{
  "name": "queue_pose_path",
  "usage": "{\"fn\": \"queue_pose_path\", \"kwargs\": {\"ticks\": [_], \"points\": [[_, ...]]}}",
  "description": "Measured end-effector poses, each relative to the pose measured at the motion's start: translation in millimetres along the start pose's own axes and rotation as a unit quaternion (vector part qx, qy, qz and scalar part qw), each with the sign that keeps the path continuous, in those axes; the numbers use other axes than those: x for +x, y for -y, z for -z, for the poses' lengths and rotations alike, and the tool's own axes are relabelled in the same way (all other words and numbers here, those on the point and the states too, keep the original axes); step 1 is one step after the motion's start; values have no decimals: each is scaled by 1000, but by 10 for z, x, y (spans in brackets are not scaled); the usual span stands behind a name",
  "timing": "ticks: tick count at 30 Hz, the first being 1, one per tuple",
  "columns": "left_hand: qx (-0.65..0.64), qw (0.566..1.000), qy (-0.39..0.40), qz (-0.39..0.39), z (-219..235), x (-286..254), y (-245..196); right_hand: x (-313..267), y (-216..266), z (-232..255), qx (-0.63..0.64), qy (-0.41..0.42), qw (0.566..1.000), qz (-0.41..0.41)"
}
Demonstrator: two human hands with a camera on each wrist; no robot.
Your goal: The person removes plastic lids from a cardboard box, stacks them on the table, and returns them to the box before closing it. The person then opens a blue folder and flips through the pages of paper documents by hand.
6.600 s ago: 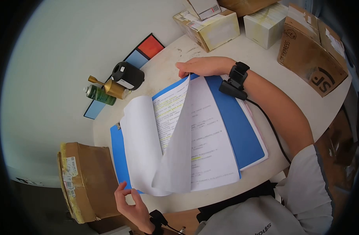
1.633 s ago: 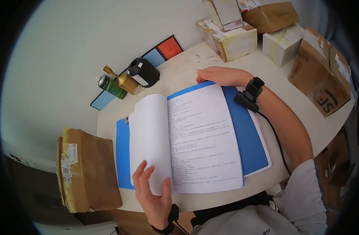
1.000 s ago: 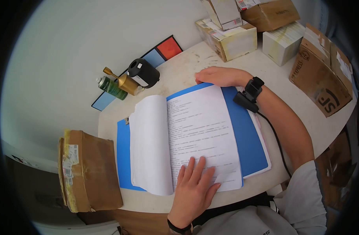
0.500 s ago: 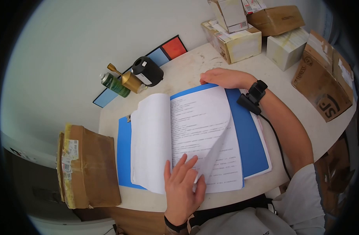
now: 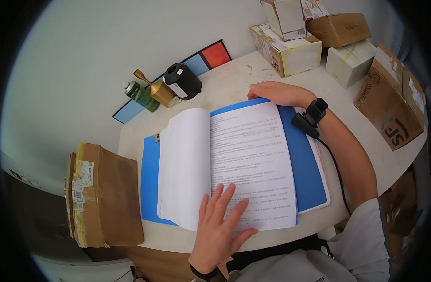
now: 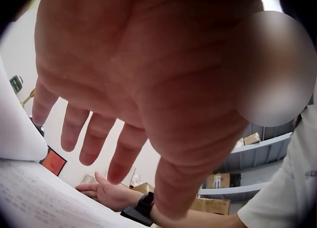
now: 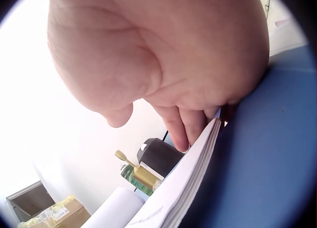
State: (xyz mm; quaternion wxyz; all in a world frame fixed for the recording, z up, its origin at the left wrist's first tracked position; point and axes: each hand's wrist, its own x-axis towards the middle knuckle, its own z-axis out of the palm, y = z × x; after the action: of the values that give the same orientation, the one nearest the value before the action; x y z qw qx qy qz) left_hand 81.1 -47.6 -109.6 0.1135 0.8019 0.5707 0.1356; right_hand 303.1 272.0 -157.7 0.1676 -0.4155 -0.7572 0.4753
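Observation:
A thick stack of printed sheets (image 5: 253,164) lies open on a blue folder (image 5: 302,169), its turned pages (image 5: 185,164) curving over on the left. Over the lower part of the printed page is my left hand (image 5: 217,228), fingers spread and holding nothing; whether the fingertips touch the paper, I cannot tell. The left wrist view has its palm (image 6: 133,79) above the sheets (image 6: 49,193). My right hand (image 5: 283,95) rests at the folder's top edge, fingers relaxed. In the right wrist view that hand (image 7: 158,54) lies against the sheets' edge (image 7: 198,173), some fingertips hidden.
Behind the folder stand a green can (image 5: 141,96), a gold container (image 5: 162,94) and a black cylinder (image 5: 183,81). A taped carton (image 5: 114,197) is at the left. Several boxes sit at the back right, including a brown carton (image 5: 389,103). A metal clip (image 5: 157,137) shows at the folder's left.
The sheet that was lifted at its lower right corner no longer stands up; the printed page lies flat. My left fingers have spread apart. My right hand remains by the folder's top edge.

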Motion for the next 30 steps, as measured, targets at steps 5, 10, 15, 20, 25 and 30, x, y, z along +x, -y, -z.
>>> {"fn": "queue_pose_path", "kwargs": {"ticks": [5, 10, 15, 20, 25, 30], "points": [[-4, 996, 89, -18, -175, 105, -82, -3, 30, 12, -15, 21, 1000, 13], [-29, 995, 95, -15, -155, 123, -33, 33, -59, 15, -22, 15, 999, 28], [-31, 997, 62, -20, -224, 129, -29, 49, -74, 13, -15, 12, 999, 27], [0, 1000, 14, -15, -271, 156, -100, 74, -124, 11, 15, 15, 999, 39], [-63, 940, -227, 247, -24, -21, 234, -2, -21, 17, 30, -6, 1000, -3], [206, 857, -361, 305, 190, -618, 928, -57, 1, 20, 37, -4, 999, -8]]}}
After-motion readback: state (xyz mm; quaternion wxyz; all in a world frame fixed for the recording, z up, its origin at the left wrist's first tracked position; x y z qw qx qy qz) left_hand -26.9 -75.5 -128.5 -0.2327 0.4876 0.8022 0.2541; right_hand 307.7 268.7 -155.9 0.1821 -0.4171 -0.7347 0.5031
